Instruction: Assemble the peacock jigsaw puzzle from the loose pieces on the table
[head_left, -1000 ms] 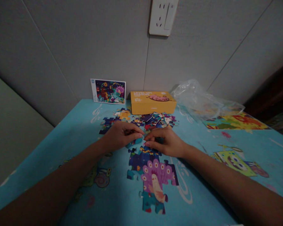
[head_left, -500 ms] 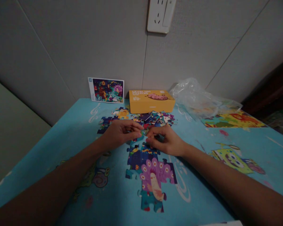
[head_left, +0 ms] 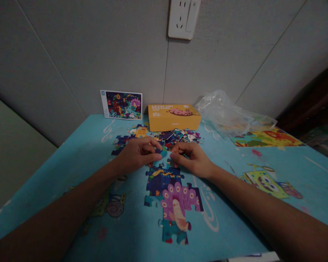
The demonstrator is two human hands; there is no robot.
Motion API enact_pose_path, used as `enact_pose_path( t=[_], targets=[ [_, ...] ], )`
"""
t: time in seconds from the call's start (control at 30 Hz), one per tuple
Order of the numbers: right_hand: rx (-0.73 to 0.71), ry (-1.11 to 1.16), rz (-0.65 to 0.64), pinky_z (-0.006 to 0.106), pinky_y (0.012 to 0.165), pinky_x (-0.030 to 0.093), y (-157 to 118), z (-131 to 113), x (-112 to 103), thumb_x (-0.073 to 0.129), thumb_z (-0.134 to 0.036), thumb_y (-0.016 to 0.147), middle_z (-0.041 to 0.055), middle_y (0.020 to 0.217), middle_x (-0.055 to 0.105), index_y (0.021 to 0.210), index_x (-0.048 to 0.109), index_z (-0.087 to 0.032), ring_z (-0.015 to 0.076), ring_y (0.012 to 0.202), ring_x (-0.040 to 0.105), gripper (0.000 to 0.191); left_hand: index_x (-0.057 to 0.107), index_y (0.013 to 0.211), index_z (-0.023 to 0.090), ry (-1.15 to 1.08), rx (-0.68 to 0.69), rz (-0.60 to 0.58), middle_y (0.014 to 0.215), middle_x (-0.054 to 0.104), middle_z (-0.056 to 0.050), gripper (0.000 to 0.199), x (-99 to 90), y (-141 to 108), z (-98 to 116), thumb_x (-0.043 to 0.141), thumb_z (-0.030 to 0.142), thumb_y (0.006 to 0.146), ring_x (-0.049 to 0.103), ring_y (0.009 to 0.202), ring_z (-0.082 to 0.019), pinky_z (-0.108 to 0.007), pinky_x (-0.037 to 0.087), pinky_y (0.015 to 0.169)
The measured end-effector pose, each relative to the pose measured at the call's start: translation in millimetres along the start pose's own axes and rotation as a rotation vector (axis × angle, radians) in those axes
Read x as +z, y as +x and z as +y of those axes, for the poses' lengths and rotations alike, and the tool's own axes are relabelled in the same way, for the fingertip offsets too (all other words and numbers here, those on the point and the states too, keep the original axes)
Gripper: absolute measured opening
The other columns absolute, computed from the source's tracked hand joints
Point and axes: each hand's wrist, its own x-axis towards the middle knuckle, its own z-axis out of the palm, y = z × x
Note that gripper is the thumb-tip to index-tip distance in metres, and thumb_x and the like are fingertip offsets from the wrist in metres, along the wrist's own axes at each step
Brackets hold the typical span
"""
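Observation:
My left hand [head_left: 138, 154] is closed in a pinch on a teal puzzle piece [head_left: 164, 152], over the upper end of a partly joined jigsaw. Facing it from the right, my right hand [head_left: 192, 158] has thumb and forefinger pinched at a small puzzle piece [head_left: 169, 155], mostly hidden by the fingertips. Below the hands lies the joined jigsaw section [head_left: 177, 203], with a purple peacock and a dark blue strip of yellow fish. Behind my fingers, loose puzzle pieces [head_left: 184, 135] are heaped, and another joined group [head_left: 123, 141] lies to the left.
A yellow puzzle box [head_left: 175, 120] stands against the wall, with a picture card [head_left: 123, 105] leaning left of it. To the right are a clear plastic bag [head_left: 224, 112] and a colourful sheet [head_left: 268, 138]. A cartoon-printed blue cloth [head_left: 84, 160] covers the table. A white edge shows at the bottom.
My fingertips have drawn slightly apart, showing more of the teal piece between them. The whole view has shifted a little. The joined peacock section lies as before.

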Motion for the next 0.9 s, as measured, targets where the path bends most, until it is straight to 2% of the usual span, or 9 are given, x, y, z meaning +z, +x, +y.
enact_pose_path(
  t=[0.2, 0.47, 0.57, 0.7, 0.9],
  targets=[
    [0.006, 0.058, -0.068, 0.024, 0.051, 0.036, -0.5, 2.5, -0.8, 0.058, -0.049, 0.088, -0.0002, 0.06, 0.06, 0.071, 0.058, -0.016, 0.0088, 0.052, 0.049, 0.037, 0.059, 0.092, 0.016, -0.013, -0.022, 0.001, 0.053, 0.061, 0.006, 0.023, 3.9, -0.5, -0.6, 0.072, 0.027, 0.076, 0.06, 0.046, -0.01, -0.02, 0.05, 0.048],
    [-0.062, 0.055, -0.02, 0.025, 0.055, 0.037, -0.5, 3.5, -2.7, 0.054, -0.046, 0.092, 0.0011, 0.062, 0.059, 0.067, 0.058, -0.015, 0.0096, 0.055, 0.049, 0.04, 0.057, 0.092, 0.015, -0.073, -0.005, -0.006, 0.062, 0.061, 0.004, 0.022, 3.3, -2.9, 1.9, 0.07, 0.027, 0.079, 0.061, 0.051, -0.01, -0.023, 0.056, 0.052],
    [-0.085, 0.093, -0.035, 0.025, 0.056, 0.038, -0.7, 6.4, -3.6, 0.051, -0.044, 0.094, 0.0012, 0.063, 0.06, 0.074, 0.062, -0.014, 0.0102, 0.056, 0.05, 0.037, 0.06, 0.094, 0.015, -0.075, 0.021, 0.017, 0.065, 0.057, 0.004, 0.02, 1.2, -3.2, 3.0, 0.067, 0.028, 0.081, 0.058, 0.053, -0.009, -0.023, 0.057, 0.05],
    [-0.063, 0.115, -0.033, 0.024, 0.055, 0.038, -1.2, 8.9, -3.7, 0.052, -0.041, 0.094, 0.0003, 0.062, 0.06, 0.086, 0.065, -0.013, 0.0101, 0.056, 0.051, 0.032, 0.065, 0.097, 0.014, -0.038, 0.031, -0.026, 0.065, 0.055, 0.004, 0.02, -0.4, -3.8, 4.9, 0.065, 0.028, 0.083, 0.054, 0.047, -0.007, -0.019, 0.049, 0.043],
    [-0.053, 0.054, -0.054, 0.024, 0.053, 0.038, -1.4, 8.9, -3.4, 0.055, -0.039, 0.092, 0.0007, 0.061, 0.06, 0.079, 0.063, -0.013, 0.0096, 0.054, 0.049, 0.03, 0.071, 0.096, 0.012, 0.083, 0.05, -0.079, 0.057, 0.048, 0.005, 0.021, -0.9, -5.7, 9.0, 0.06, 0.026, 0.084, 0.042, 0.043, -0.004, -0.017, 0.032, 0.041]
  ],
)
